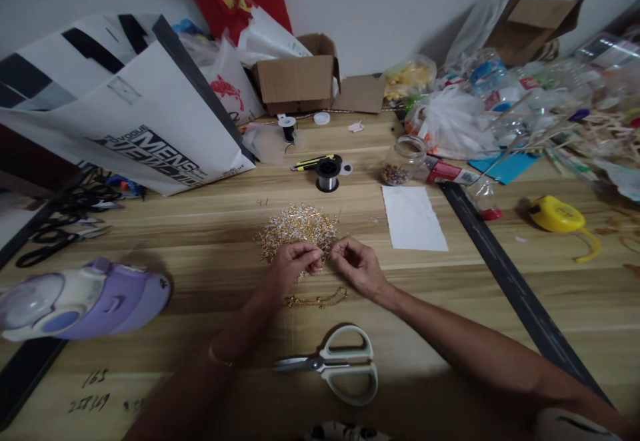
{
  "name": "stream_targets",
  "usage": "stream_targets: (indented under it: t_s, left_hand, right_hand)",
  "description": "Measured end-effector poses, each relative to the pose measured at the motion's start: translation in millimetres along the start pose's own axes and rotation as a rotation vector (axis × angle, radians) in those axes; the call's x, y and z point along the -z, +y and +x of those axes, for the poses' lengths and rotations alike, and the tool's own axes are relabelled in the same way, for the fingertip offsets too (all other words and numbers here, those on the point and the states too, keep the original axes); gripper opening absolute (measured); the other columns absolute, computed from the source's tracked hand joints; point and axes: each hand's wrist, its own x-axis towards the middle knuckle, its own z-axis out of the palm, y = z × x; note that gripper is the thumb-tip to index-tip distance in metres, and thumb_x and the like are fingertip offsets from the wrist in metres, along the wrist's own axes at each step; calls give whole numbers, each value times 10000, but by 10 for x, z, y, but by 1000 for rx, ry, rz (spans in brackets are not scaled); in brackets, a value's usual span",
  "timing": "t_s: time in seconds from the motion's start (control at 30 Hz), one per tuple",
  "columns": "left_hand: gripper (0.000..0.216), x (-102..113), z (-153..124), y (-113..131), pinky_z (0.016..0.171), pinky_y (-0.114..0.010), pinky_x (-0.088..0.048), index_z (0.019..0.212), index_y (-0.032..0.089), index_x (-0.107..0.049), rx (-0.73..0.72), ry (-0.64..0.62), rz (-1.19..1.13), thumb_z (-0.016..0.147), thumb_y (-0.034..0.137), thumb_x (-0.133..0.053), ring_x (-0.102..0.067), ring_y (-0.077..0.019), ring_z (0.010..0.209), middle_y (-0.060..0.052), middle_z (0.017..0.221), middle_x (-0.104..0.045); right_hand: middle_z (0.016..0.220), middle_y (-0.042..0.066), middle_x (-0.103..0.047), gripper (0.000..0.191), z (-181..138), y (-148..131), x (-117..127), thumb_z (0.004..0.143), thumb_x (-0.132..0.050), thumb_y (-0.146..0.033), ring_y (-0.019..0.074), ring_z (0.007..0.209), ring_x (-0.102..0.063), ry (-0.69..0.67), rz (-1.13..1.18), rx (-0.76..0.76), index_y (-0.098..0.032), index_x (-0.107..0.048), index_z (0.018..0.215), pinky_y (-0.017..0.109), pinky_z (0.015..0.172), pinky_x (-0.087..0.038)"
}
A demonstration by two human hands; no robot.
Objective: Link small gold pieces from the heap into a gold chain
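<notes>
A heap of small gold and silver pieces [299,225] lies on the wooden table [200,254]. My left hand [293,266] and my right hand [356,264] meet at its near edge, both with fingers pinched together on tiny pieces too small to name. A gold chain [317,300] lies on the table just below my hands. Pale green-handled scissors [334,363] rest closer to me, blades pointing left.
A spool of clear thread [327,174], a yellow utility knife [313,161], a bead jar [399,161], a white paper sheet [413,218], a yellow tape measure [557,215], a purple bottle [80,298], black scissors [60,228], a white shopping bag [130,108], boxes and plastic clutter at the back.
</notes>
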Motion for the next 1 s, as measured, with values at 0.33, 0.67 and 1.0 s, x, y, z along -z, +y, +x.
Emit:
stream_targets:
  t_s: [0.33, 0.67, 1.0]
  left_hand:
    - [261, -27, -22, -61, 519, -206, -395, 685, 106, -644, 153, -86, -279, 650, 343, -747, -523, -78, 517, 0, 584, -608]
    - [284, -58, -31, -24, 482, -207, -385, 708, 100, -633, 229, -102, -366, 614, 326, -777, -524, -76, 471, -1, 560, -611]
    - [292, -54, -40, -29, 479, -207, -395, 724, 98, -630, 224, -112, -381, 627, 335, -771, -532, -80, 470, -4, 560, -617]
  right_hand:
    - [637, -2, -495, 204, -15, -6, -9, 821, -570, -351, 106, 566, -433, -5, -5, 21, -166, -526, 748, 229, 519, -357]
    - [636, -6, -504, 243, -25, -7, -9, 824, -571, -398, 107, 568, -445, -8, -9, 16, -172, -522, 750, 232, 533, -369]
    - [630, -7, -496, 227, -22, -19, 1, 833, -557, -377, 103, 570, -435, -14, -40, 20, -166, -522, 757, 227, 525, -371]
